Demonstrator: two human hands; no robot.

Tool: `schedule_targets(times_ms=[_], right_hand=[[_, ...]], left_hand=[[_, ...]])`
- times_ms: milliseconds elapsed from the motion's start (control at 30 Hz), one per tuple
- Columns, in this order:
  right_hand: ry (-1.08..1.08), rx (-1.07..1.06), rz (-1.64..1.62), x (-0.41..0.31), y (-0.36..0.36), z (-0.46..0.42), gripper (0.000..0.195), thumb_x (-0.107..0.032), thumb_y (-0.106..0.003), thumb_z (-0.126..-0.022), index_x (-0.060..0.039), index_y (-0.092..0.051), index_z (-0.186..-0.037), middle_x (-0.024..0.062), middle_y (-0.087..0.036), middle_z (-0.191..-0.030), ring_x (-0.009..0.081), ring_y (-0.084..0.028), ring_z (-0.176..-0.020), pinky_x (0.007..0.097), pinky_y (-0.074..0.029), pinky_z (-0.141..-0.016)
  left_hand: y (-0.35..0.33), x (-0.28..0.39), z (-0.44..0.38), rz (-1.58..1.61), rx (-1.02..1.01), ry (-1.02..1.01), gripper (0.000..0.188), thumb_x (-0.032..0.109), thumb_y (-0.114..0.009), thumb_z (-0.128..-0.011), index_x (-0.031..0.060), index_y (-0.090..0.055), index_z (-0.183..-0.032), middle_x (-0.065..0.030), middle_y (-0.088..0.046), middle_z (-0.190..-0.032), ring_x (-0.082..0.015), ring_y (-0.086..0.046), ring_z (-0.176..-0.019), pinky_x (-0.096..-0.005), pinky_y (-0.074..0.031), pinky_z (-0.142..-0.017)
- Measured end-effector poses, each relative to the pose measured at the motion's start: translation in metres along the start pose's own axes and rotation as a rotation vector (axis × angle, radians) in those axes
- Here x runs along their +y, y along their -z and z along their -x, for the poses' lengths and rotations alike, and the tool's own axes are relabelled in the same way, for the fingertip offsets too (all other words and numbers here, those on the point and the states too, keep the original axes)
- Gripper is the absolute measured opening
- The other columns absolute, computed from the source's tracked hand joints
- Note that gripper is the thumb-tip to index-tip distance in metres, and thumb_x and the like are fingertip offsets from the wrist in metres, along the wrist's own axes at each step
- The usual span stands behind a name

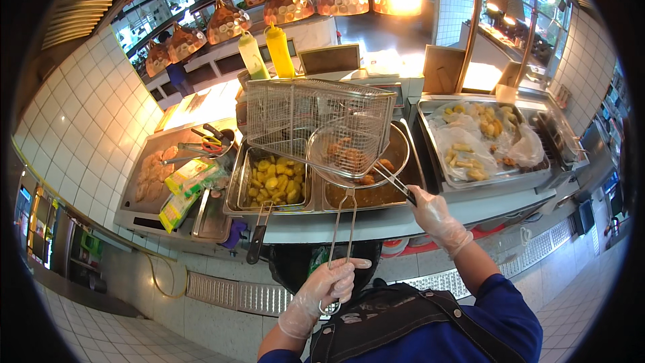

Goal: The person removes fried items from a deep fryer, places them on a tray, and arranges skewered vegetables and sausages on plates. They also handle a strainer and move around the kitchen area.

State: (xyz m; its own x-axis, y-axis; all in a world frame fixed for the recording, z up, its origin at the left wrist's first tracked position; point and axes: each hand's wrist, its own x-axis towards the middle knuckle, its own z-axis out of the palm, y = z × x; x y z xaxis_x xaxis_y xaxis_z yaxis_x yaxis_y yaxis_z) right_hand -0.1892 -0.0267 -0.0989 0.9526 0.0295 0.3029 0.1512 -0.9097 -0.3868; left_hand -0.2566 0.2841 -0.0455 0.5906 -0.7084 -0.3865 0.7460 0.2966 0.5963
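My left hand, in a clear plastic glove, grips the long wire handle of a round strainer. The strainer is over the right fryer vat, which holds brown oil. My right hand, gloved too, is closed on the black handle of a wire fry basket. The basket lies tilted across both vats, over the strainer. Browned fried pieces show in and behind the mesh. In the left vat, a basket with a dark handle holds yellow-green slices.
Left are a tray of pale raw pieces, green-yellow packets and a metal container with tools. A tray with plastic bags and food stands right. Two squeeze bottles and copper lamps are behind the vats.
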Motion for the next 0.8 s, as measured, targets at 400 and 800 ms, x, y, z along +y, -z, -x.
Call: schedule_targets(times_ms=[400,800], right_hand=[[-0.286,0.153,-0.582,-0.019,0.017,-0.015,0.017,-0.01,-0.059,-0.091,-0.0098,-0.064,-0.107,0.0004,-0.052,-0.062,0.007,-0.044,-0.049,0.0258,-0.039,-0.044],[-0.621,-0.346,-1.27,-0.032,0.035,0.033,0.023,-0.009,-0.059,-0.092,0.0014,-0.058,-0.113,0.0002,-0.047,-0.062,0.0092,-0.042,-0.042,0.0251,-0.037,-0.038]], left_hand=[[0.011,-0.022,0.043,-0.161,0.192,-0.143,0.037,0.018,-0.053,-0.098,-0.01,-0.054,-0.122,0.0041,-0.035,-0.057,-0.0061,-0.032,-0.045,-0.023,-0.03,-0.044],[0.016,-0.007,0.077,-0.191,0.244,-0.408,0.039,0.02,-0.06,-0.095,-0.0101,-0.055,-0.118,0.0035,-0.033,-0.048,-0.0077,-0.031,-0.038,-0.0252,-0.027,-0.038]])
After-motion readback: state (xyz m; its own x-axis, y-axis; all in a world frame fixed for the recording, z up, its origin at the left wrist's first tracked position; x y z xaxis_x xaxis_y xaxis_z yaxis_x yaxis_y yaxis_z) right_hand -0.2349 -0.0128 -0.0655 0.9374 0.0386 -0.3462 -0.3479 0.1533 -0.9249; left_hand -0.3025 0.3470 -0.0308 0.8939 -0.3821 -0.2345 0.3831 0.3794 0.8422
